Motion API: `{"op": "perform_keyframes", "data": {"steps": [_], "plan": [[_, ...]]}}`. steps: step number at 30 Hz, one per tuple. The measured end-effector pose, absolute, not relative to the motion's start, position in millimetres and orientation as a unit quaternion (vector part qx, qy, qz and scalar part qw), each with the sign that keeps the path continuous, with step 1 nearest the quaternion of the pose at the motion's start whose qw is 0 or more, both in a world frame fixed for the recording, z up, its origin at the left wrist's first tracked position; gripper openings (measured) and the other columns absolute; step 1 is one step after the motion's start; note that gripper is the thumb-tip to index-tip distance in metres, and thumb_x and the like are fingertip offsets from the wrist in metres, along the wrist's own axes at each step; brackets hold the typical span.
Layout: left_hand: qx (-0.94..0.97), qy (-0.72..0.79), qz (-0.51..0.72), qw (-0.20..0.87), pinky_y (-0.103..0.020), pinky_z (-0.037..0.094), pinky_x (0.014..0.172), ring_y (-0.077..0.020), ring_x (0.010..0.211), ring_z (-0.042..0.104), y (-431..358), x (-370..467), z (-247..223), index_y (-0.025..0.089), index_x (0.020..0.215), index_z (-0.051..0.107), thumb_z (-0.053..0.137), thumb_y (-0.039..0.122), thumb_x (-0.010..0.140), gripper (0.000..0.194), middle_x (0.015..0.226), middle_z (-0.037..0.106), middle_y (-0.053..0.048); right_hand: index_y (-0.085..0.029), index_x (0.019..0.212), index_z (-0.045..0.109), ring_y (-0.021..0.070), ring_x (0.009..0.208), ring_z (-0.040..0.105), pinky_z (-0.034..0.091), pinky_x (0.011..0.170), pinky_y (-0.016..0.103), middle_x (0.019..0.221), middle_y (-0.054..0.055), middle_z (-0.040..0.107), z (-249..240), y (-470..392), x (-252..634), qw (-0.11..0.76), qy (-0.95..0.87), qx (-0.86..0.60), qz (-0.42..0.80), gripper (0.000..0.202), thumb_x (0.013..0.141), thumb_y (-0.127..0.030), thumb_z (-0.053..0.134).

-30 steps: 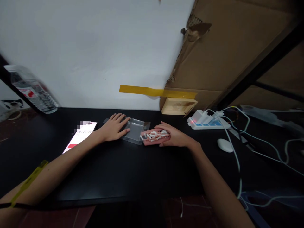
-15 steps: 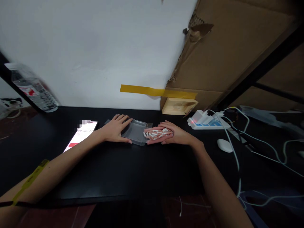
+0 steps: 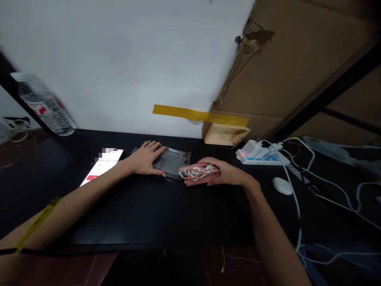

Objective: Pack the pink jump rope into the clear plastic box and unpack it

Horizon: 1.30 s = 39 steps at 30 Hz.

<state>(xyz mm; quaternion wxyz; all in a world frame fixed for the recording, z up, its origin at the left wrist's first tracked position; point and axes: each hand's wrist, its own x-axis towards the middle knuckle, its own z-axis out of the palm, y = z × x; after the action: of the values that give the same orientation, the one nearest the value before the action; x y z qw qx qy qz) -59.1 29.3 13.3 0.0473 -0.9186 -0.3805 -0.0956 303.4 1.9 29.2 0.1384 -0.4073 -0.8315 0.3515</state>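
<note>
My left hand (image 3: 146,159) grips the left end of a clear plastic tray (image 3: 169,162), with the thumb along the near side and the fingers over the far side. The tray lies on the black table. My right hand (image 3: 228,171) holds a pink open box (image 3: 200,180) around its right end, thumb in front and fingers behind. Many short white and pinkish sticks (image 3: 198,172) fill the box, jumbled, and some poke out at its left end. That left end is close to the tray's near right corner; whether they touch I cannot tell.
A lit phone (image 3: 102,167) showing a timer lies by my left forearm. A water bottle (image 3: 49,111) stands far left. At the back sits a shallow wooden box (image 3: 226,134). To the right are a power strip (image 3: 262,157), a white mouse-like object (image 3: 282,185) and loose cables (image 3: 293,190).
My right hand has drawn the pink box slightly nearer to me, and its left end now angles more toward the near side. My left hand stays on the tray. The view has shifted slightly.
</note>
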Motion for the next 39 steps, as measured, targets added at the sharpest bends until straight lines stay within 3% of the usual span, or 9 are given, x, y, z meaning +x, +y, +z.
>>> {"op": "perform_keyframes", "data": {"steps": [3,8,15,22,29,34,39], "plan": [[-0.918,-0.38,-0.104,0.041,-0.054,0.028,0.113,-0.0385,0.129,0.046,29.0,-59.0,14.1,0.022,0.15,0.038,0.043,0.095,0.07,0.107,0.136,0.053,-0.016,-0.03,0.138,0.056,0.0325,0.125,0.058,0.047,0.107,0.049,0.135,0.005,0.061,31.8,-2.1,304.7,0.123,-0.821,-0.421,0.365,0.079,0.064,-0.033,0.084],[-0.918,-0.383,-0.094,0.04,-0.054,0.029,0.113,-0.0398,0.13,0.045,27.6,-58.9,16.0,0.019,0.15,0.039,0.044,0.094,0.071,0.109,0.139,0.051,-0.017,-0.026,0.135,0.059,0.0344,0.126,0.054,0.041,0.111,0.051,0.133,0.008,0.059,31.5,-0.5,307.2,0.114,-0.84,-0.436,0.302,0.082,0.059,-0.031,0.087],[-0.938,-0.337,-0.079,0.018,-0.056,0.024,0.116,-0.0427,0.139,0.037,28.4,-63.5,16.0,0.02,0.153,0.037,0.05,0.095,0.067,0.114,0.149,0.044,-0.019,-0.028,0.133,0.061,0.0319,0.129,0.052,0.041,0.112,0.048,0.134,0.006,0.059,31.9,0.4,299.4,0.121,-0.854,-0.383,0.331,0.073,0.064,-0.033,0.086],[-0.945,-0.32,-0.075,-0.001,-0.054,0.021,0.118,-0.0416,0.141,0.035,20.4,-55.7,17.3,0.019,0.153,0.037,0.05,0.095,0.066,0.116,0.153,0.04,-0.019,-0.03,0.142,0.054,0.0373,0.15,0.024,0.022,0.12,0.06,0.155,0.008,0.043,10.9,12.9,298.2,0.133,-0.852,-0.416,0.29,0.084,0.066,-0.048,0.086],[-0.887,-0.444,-0.116,0.042,-0.061,0.017,0.115,-0.0458,0.141,0.031,10.6,-39.4,-0.9,0.016,0.155,0.029,0.034,0.093,0.077,0.11,0.153,0.039,-0.021,-0.032,0.147,0.048,0.0381,0.151,0.02,0.016,0.121,0.065,0.154,0.009,0.045,-12.3,13.8,278.3,0.206,-0.836,-0.475,0.181,0.079,0.079,-0.066,0.069],[-0.875,-0.468,-0.11,0.058,-0.06,0.018,0.115,-0.0454,0.142,0.031,10.3,-37.0,-4.5,0.017,0.155,0.027,0.032,0.094,0.076,0.11,0.153,0.04,-0.021,-0.03,0.148,0.047,0.0373,0.152,0.02,0.021,0.121,0.063,0.157,0.009,0.042,-20.0,14.6,272.3,0.221,-0.823,-0.5,0.156,0.075,0.085,-0.068,0.06],[-0.88,-0.464,-0.088,0.055,-0.059,0.015,0.116,-0.0451,0.145,0.025,10.6,-37.7,-0.3,0.009,0.153,0.031,0.03,0.094,0.077,0.114,0.154,0.036,-0.026,-0.027,0.15,0.045,0.0333,0.154,0.015,0.019,0.122,0.06,0.159,0.008,0.039,-11.0,14.2,277.0,0.202,-0.853,-0.455,0.156,0.068,0.094,-0.065,0.047]]}}
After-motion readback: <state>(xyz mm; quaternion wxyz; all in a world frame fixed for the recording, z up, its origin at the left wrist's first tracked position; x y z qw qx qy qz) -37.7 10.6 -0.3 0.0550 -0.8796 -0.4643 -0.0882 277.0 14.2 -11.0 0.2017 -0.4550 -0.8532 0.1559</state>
